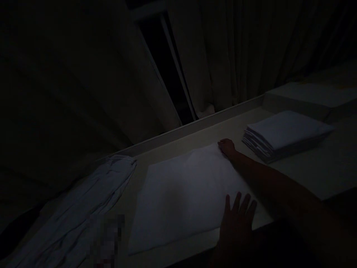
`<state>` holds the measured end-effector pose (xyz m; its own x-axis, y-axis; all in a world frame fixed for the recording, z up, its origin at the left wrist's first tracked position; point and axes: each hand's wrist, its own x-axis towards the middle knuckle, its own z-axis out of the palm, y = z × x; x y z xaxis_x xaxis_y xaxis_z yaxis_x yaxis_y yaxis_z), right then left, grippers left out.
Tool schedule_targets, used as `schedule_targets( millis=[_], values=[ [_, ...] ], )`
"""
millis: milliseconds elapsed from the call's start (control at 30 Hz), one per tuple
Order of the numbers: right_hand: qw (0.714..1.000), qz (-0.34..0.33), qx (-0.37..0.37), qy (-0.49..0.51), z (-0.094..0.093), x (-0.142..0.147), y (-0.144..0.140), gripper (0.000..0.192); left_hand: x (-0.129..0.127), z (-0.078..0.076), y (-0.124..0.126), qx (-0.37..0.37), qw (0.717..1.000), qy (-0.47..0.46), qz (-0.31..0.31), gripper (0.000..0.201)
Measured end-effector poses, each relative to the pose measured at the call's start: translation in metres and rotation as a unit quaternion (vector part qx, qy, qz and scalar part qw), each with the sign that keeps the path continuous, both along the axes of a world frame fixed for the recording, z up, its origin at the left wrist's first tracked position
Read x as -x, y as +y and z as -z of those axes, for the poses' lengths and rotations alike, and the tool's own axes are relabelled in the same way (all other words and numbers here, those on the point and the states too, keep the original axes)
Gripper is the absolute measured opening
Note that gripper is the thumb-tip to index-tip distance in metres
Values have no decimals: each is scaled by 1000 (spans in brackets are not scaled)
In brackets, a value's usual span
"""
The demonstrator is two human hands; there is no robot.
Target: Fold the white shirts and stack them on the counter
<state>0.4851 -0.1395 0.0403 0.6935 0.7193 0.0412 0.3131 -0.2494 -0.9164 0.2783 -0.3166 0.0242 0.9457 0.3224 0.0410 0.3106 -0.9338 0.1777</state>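
Note:
The scene is very dark. A white cloth (184,193) lies spread flat on a pale table (315,167). My right hand (226,147) reaches across to the cloth's far right corner, and its curled fingers seem to pinch that corner. Near the cloth's near right edge my left hand (237,217) rests flat on it, fingers spread and holding nothing.
A stack of folded white cloths (284,134) sits on the table at the right. A crumpled white cloth (92,201) lies along the left. A low raised ledge (195,124) edges the table's far side, with curtains (251,48) behind. Another flat pale pile (315,95) lies far right.

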Motion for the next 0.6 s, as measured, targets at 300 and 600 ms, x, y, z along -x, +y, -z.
schedule_targets(
  millis=[300, 600],
  values=[
    [874, -325, 33, -360, 42, 76, -176, 72, -3, 18, -4, 67, 993, -99, -20, 71],
    [878, -255, 156, -373, 61, 51, -112, 92, -1, 3, -2, 28, 996, -88, 5, 85]
  ],
)
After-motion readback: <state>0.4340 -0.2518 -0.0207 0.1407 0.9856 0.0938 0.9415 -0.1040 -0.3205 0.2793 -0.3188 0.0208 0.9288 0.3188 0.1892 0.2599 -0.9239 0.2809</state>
